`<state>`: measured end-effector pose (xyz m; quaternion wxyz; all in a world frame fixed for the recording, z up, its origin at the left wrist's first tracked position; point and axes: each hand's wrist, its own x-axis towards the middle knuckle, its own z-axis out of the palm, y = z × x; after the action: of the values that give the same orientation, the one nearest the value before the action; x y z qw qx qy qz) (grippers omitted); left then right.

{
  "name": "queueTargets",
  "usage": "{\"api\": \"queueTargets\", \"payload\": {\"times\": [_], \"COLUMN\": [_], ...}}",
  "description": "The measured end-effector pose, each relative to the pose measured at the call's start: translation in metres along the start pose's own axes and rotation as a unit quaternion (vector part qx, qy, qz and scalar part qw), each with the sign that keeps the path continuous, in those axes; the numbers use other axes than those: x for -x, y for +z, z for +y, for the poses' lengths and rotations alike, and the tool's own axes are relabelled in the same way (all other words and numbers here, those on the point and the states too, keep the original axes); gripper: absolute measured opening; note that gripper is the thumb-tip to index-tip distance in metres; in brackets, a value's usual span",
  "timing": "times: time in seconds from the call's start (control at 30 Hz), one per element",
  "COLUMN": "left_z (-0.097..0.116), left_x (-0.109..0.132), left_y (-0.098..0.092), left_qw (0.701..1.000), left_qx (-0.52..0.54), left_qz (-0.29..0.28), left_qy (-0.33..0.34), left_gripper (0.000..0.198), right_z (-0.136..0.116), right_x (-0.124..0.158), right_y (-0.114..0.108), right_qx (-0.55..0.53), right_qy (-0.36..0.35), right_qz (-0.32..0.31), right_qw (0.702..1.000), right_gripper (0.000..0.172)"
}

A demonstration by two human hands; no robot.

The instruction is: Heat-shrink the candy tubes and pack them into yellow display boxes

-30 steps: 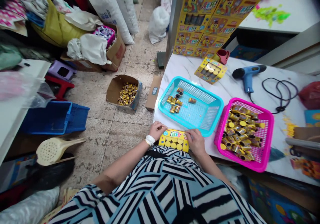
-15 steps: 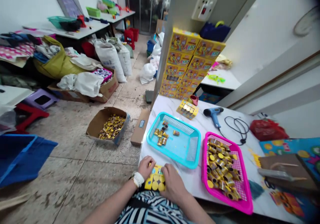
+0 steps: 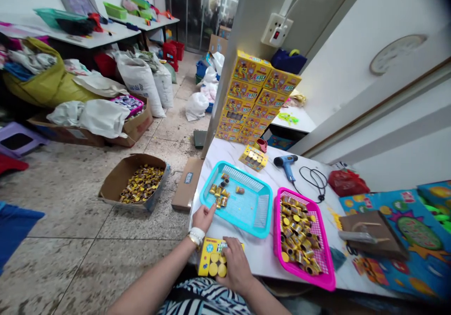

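Left hand (image 3: 203, 218) at the rim of the blue plastic basket (image 3: 232, 219), fingers bunched close; pinching or not, too hidden to tell; small gold tubes (image 3: 218, 193) in a little heap just past those fingers, easy to reach; right hand (image 3: 234, 265) spread out, pressing down on a yellow card (image 3: 203, 254) to keep it from sliding; card at the edge of the white table (image 3: 225, 148), close to the body; round yellow spots in rows on it.
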<state>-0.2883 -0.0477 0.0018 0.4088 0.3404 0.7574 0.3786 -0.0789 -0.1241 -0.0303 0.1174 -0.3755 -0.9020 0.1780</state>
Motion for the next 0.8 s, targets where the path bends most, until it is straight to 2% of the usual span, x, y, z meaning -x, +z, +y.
{"api": "queueTargets", "payload": {"times": [0.07, 0.2, 0.33, 0.43, 0.6, 0.7, 0.8], "left_z": [0.01, 0.009, -0.002, -0.003, 0.004, 0.006, 0.003], "left_x": [-0.006, -0.017, -0.021, -0.02, -0.027, -0.032, -0.025], "left_y": [-0.004, -0.012, -0.006, 0.005, 0.016, 0.018, 0.018], "left_qw": [0.999, 0.993, 0.986, 0.98, 0.973, 0.97, 0.97], "left_qx": [-0.052, -0.098, -0.08, -0.056, -0.012, 0.021, 0.048], "left_qz": [0.005, -0.051, -0.119, -0.162, -0.184, -0.178, -0.16], "left_qy": [-0.004, -0.031, -0.085, -0.103, -0.142, -0.165, -0.176], "left_gripper": [0.054, 0.06, 0.059, 0.054, 0.051, 0.05, 0.048], "right_z": [-0.006, -0.027, -0.04, -0.036, -0.001, 0.031, 0.07], "right_x": [-0.005, -0.017, -0.031, -0.044, -0.072, -0.085, -0.098], "right_y": [-0.012, -0.05, -0.105, -0.152, -0.215, -0.237, -0.25], "right_qx": [-0.004, -0.017, -0.036, -0.02, 0.038, 0.082, 0.109], "right_qy": [0.01, 0.075, 0.123, 0.127, 0.108, 0.118, 0.121], "right_qz": [-0.018, -0.056, -0.06, -0.033, 0.058, 0.1, 0.114], "right_qw": [1.0, 0.995, 0.99, 0.991, 0.992, 0.985, 0.98], "right_gripper": [0.057, 0.053, 0.054, 0.055, 0.057, 0.058, 0.06]}}
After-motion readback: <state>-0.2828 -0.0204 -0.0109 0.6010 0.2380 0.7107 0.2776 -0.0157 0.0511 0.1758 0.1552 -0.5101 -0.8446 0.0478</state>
